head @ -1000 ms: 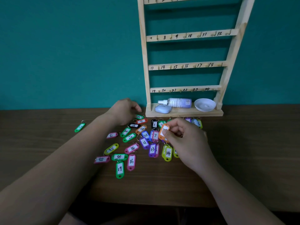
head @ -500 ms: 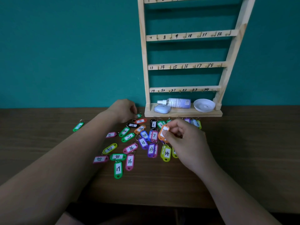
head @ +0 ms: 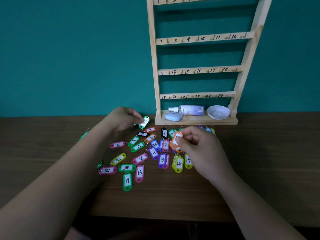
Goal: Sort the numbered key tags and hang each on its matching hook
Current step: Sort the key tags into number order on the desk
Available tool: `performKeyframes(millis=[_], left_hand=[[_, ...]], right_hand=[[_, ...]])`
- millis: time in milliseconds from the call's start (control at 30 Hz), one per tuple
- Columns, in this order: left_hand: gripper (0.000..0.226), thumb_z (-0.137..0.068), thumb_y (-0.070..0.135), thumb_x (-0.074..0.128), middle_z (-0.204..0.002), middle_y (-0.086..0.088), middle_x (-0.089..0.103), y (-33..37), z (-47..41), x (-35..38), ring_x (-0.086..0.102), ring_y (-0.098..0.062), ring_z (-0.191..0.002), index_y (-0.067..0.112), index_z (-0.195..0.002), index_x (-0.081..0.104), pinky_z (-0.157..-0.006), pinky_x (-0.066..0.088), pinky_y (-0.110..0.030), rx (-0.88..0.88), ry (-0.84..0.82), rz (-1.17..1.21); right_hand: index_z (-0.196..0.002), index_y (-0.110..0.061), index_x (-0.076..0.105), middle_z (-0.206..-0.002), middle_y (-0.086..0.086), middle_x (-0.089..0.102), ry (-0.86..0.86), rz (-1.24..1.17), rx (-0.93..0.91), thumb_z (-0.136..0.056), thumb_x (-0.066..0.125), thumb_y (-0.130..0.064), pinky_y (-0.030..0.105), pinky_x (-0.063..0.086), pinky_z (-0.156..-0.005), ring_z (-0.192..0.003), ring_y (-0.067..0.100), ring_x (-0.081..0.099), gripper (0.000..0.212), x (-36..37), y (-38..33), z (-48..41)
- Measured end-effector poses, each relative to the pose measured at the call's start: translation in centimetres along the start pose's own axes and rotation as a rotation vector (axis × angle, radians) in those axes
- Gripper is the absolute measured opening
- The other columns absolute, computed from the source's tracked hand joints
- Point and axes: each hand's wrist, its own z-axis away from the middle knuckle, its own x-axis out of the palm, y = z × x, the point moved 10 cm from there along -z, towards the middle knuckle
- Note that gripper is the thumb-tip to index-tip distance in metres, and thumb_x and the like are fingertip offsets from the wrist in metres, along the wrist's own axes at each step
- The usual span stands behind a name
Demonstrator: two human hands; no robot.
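The right thumb and fingertips (head: 181,140) are curled in a pinch on an orange tag (head: 176,142), lifted just in front of the wooden rack (head: 195,121); the thumb covers its label, so its number cannot be read. The right hand (head: 199,149) hovers over the heap below the rack's base.

The left fingertips (head: 138,120) pinch a green tag (head: 144,122) just off the rack's lower left corner, its number too blurred to tell. The left hand (head: 121,119) is otherwise loosely curled above the table (head: 268,161).

Outward from both hands, the loose tags (head: 154,151) lie scattered on the table in front of the rack and to its left: 1 (head: 164,132) close under the base, 14 (head: 178,164), 16 (head: 140,173) and 19 (head: 127,181) farther out, and one green stray (head: 84,135) well to the left.

On the rack's bottom shelf lie a spray bottle (head: 190,110), a small case (head: 173,116) and a white dish (head: 218,112).

Every hook in view, rows 7–12 (head: 204,38), 13–18 (head: 199,71) and 19–24 (head: 197,96), hangs bare, and the top row is cut off. By my reading the job has barely begun: nothing is hung, two tags are in hand, and the rest wait to be sorted and hooked
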Motion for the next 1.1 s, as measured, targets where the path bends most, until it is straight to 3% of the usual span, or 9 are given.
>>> performKeyframes(millis=[200, 267, 367, 567, 800, 867, 933, 1033, 1100], left_hand=[[0.015, -0.090, 0.029, 0.083, -0.069, 0.005, 0.071, 1.0, 4.2, 1.3, 0.055, -0.001, -0.052, 0.017, -0.098, 0.080, -0.057, 0.044, -0.019, -0.021, -0.067, 0.278], [0.012, -0.092, 0.025, 0.081, -0.071, 0.004, 0.074, 2.0, 5.8, 2.0, 0.054, -0.001, -0.051, 0.015, -0.099, 0.078, -0.048, 0.041, -0.014, 0.010, -0.086, 0.343], [0.010, -0.094, 0.022, 0.078, -0.083, 0.001, 0.079, 3.7, 8.1, 2.9, 0.058, -0.003, -0.061, 0.014, -0.098, 0.077, -0.054, 0.043, -0.016, 0.072, -0.106, 0.359], [0.006, -0.093, 0.019, 0.080, -0.072, 0.002, 0.075, 5.5, 11.7, 5.8, 0.058, -0.007, -0.059, 0.013, -0.092, 0.078, -0.053, 0.046, -0.016, 0.121, -0.150, 0.422], [0.008, -0.091, 0.011, 0.081, -0.074, -0.005, 0.075, 6.8, 12.8, 6.8, 0.064, -0.008, -0.062, 0.012, -0.097, 0.075, -0.058, 0.050, -0.013, 0.232, -0.116, 0.330], [0.014, -0.091, 0.011, 0.081, -0.077, -0.006, 0.076, 7.0, 12.7, 7.0, 0.065, -0.010, -0.064, 0.015, -0.102, 0.074, -0.060, 0.051, -0.014, 0.243, -0.116, 0.318], [0.021, -0.092, 0.011, 0.079, -0.083, -0.007, 0.078, 7.2, 12.6, 7.4, 0.067, -0.014, -0.067, 0.022, -0.109, 0.072, -0.065, 0.054, -0.018, 0.259, -0.134, 0.309], [0.029, -0.095, 0.012, 0.076, -0.087, -0.004, 0.079, 7.6, 12.7, 8.8, 0.072, -0.033, -0.078, 0.035, -0.113, 0.072, -0.077, 0.059, -0.039, 0.291, -0.176, 0.245], [0.029, -0.095, 0.015, 0.074, -0.086, 0.002, 0.078, 7.7, 12.8, 9.8, 0.070, -0.031, -0.074, 0.040, -0.109, 0.074, -0.073, 0.058, -0.041, 0.313, -0.179, 0.161]], right_hand=[[-0.107, -0.041, 0.076, -0.090, -0.031, 0.074, 0.007, -0.035, 0.007, -0.102, 0.071, -0.034, 0.007, 0.050, -0.066, -0.085, -0.007, 0.072, 0.010, -1.0, 0.5, -0.4], [-0.108, -0.040, 0.077, -0.090, -0.031, 0.074, 0.008, -0.035, -0.005, -0.102, 0.069, -0.033, 0.006, 0.049, -0.066, -0.085, -0.007, 0.072, 0.011, -1.4, 0.4, -0.5], [-0.105, -0.041, 0.077, -0.086, -0.022, 0.076, -0.003, -0.023, -0.012, -0.104, 0.067, -0.031, 0.010, 0.050, -0.066, -0.081, -0.002, 0.072, 0.014, -1.8, 0.4, -0.8], [-0.102, -0.036, 0.080, -0.085, -0.017, 0.078, -0.054, -0.044, 0.010, -0.104, 0.070, -0.027, 0.006, 0.047, -0.063, -0.077, 0.001, 0.073, 0.013, -2.7, 0.9, -1.0], [-0.098, -0.033, 0.080, -0.087, -0.010, 0.080, -0.076, -0.080, 0.066, -0.097, 0.078, -0.028, 0.021, 0.050, -0.070, -0.078, 0.005, 0.073, 0.005, -4.8, 2.6, -0.6], [-0.097, -0.034, 0.079, -0.088, -0.010, 0.080, -0.071, -0.070, 0.086, -0.097, 0.078, -0.030, 0.019, 0.048, -0.068, -0.078, 0.005, 0.073, 0.005, -5.3, 3.2, -0.4], [-0.097, -0.034, 0.079, -0.087, -0.010, 0.079, -0.065, -0.057, 0.092, -0.097, 0.078, -0.029, 0.014, 0.047, -0.064, -0.077, 0.006, 0.073, 0.004, -5.7, 3.6, -0.4], [-0.096, -0.032, 0.079, -0.086, -0.009, 0.079, -0.048, -0.060, 0.095, -0.097, 0.078, -0.028, 0.014, 0.047, -0.061, -0.074, 0.006, 0.072, 0.005, -6.0, 3.8, -0.3], [-0.096, -0.032, 0.079, -0.086, -0.011, 0.079, -0.046, -0.050, 0.103, -0.097, 0.078, -0.028, 0.019, 0.047, -0.065, -0.075, 0.006, 0.072, 0.004, -5.9, 3.8, -0.3]])
